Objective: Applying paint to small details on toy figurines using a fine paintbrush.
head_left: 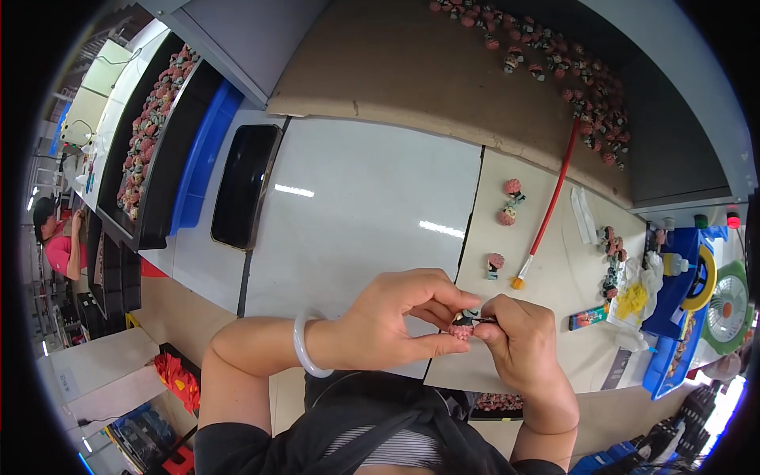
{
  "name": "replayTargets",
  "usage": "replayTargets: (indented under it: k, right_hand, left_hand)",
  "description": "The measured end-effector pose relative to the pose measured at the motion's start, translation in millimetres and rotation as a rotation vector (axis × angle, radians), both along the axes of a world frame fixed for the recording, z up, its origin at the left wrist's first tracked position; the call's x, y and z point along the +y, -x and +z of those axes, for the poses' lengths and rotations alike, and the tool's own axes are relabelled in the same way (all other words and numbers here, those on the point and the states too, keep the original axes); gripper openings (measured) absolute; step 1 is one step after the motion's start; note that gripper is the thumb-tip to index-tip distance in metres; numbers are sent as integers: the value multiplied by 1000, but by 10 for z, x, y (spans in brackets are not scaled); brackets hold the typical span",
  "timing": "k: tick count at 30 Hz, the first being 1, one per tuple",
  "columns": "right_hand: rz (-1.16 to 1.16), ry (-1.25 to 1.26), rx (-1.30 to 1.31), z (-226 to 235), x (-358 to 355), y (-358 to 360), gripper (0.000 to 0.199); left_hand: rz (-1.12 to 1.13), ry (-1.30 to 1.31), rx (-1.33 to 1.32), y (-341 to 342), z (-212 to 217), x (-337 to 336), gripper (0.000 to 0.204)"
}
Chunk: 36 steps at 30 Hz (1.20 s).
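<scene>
A small figurine (461, 328) with bumpy pink hair and a dark and pale body sits between the thumb and fingers of my left hand (396, 315). Close against its right side, my right hand (518, 336) is closed in a pinch. Something thin and dark shows at those fingertips, mostly hidden, and its kind is unclear. Beyond my hands, one loose figurine (495, 265) lies on the table, with two more pink-haired figurines (507, 212) farther off. A red-handled brush (546, 214) with yellowish bristles rests to their right.
A black phone (247, 187) lies at the left, beside a black tray (150, 214) of figurines and a blue tray (207, 150). More figurines (598, 119) are heaped inside the grey-walled booth (380, 71). At right stand a green fan (724, 309) and a yellow tape roll (701, 279).
</scene>
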State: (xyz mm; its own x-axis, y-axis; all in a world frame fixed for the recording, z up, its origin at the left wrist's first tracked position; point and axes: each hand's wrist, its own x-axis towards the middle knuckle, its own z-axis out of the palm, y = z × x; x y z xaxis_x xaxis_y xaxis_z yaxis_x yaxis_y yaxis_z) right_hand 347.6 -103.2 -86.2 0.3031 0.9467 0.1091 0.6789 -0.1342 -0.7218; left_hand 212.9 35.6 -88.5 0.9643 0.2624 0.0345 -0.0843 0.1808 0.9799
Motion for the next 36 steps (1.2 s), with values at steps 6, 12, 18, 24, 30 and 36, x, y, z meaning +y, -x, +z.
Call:
replayTargets:
  k: [6, 12, 18, 24, 30, 36]
  right_hand:
    - [-6, 15, 7, 10, -2, 3, 31]
    - [47, 139, 200, 26, -9, -28, 32]
    - [94, 228, 296, 99, 14, -68, 31]
    - [59, 153, 186, 96, -9, -31, 32]
    - [10, 99, 94, 94, -1, 0, 34]
    - [19, 100, 81, 90, 9, 6, 34]
  left_hand:
    - [-1, -3, 3, -3, -3, 5, 41]
    - [-26, -56, 12, -12, 1, 26, 39]
    - [-28, -46, 15, -6, 14, 7, 38]
    - [-8, -58, 5, -7, 4, 13, 38]
    - [6, -52, 22, -1, 23, 6, 39]
    - [12, -60, 23, 4, 17, 9, 39]
